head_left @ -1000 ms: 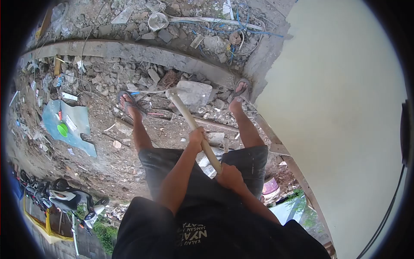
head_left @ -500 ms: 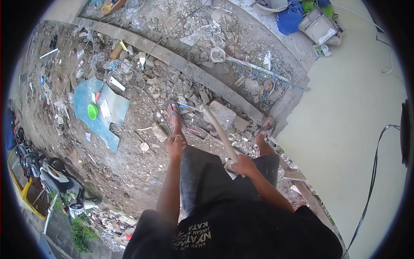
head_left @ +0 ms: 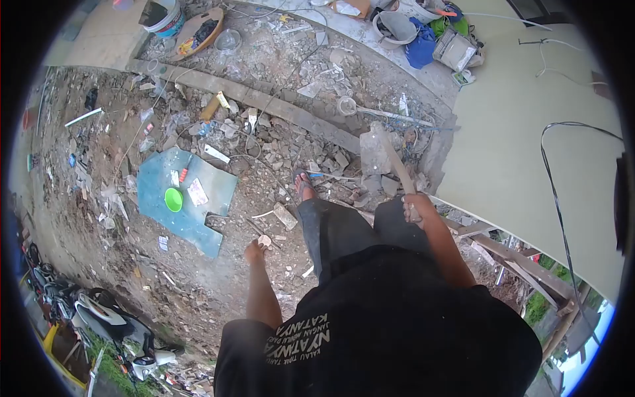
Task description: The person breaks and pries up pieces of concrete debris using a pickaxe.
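My right hand (head_left: 417,208) is wrapped round the wooden handle of a hoe (head_left: 395,157). Its broad, dust-grey blade (head_left: 378,153) is at the far end of the handle, over the rubble ahead of my right leg. My left hand (head_left: 254,251) hangs low on the left with its fingers curled, and I see nothing in it. A round pale piece (head_left: 264,240) shows right beside those fingers and appears to lie on the ground. My sandalled left foot (head_left: 304,184) stands on broken stones; the right foot is hidden.
Left of me lies a teal sheet (head_left: 155,188) bearing a green bowl (head_left: 173,199) and a red-handled tool (head_left: 184,171). A long concrete kerb (head_left: 264,102) crosses the rubble. A pale flat panel (head_left: 516,132) borders the right side. Motorbikes (head_left: 112,324) stand at lower left; buckets (head_left: 395,30) sit at the back.
The hoe has swung up and right, its blade raised off the spot near my feet. My left hand has moved away from my leg, out to the left. The view has shifted.
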Demonstrator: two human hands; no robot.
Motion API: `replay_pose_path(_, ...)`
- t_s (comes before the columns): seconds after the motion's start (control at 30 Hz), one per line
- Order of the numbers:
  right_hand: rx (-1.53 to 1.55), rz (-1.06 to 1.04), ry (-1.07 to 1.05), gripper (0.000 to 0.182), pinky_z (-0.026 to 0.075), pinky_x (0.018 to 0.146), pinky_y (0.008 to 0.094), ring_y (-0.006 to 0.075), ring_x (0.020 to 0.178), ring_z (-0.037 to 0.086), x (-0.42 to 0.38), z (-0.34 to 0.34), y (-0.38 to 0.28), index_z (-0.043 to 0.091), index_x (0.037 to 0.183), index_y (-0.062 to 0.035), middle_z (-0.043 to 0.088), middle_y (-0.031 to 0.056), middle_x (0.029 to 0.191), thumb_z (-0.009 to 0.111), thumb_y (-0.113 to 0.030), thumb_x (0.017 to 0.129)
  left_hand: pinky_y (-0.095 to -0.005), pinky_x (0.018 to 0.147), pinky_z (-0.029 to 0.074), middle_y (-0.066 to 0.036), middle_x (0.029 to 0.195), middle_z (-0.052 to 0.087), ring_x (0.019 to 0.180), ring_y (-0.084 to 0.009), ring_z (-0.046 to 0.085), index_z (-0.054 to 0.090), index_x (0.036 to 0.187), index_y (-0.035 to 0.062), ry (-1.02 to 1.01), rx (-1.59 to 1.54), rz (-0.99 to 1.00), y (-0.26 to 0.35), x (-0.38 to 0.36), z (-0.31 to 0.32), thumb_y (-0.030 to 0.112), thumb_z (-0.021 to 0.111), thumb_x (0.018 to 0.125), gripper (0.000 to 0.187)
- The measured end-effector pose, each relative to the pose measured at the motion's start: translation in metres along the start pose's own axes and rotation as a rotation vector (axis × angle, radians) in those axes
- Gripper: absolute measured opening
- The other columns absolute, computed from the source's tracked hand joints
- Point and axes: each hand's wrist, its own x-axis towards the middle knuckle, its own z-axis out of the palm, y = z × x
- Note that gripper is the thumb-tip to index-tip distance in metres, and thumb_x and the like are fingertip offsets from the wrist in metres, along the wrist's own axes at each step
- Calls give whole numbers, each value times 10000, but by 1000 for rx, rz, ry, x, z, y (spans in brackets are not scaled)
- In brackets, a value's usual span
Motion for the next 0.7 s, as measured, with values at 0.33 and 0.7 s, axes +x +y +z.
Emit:
replay_pose_path(0.33, 293, -139, -181, 111, 437, 407, 352, 175, 462, 514, -12, 61, -34, 536, 808, -53, 535, 52, 625, 612, -132, 798, -314, 606, 522, -131, 949, 623, 766, -222, 638, 523, 1125, 7, -108, -129, 255, 154, -98, 26, 215, 559, 904, 305)
replay_pose_path(0.7, 381, -174, -253, 96, 434, 400, 354, 183, 448, 511, -28, 79, -27, 531, 785, -59, 520, 51, 591, 605, -120, 788, -397, 786, 500, -130, 1158, 624, 933, -232, 609, 585, 1197, 41, -349, 459, 35, 112, -84, -22, 463, 514, 934, 502)
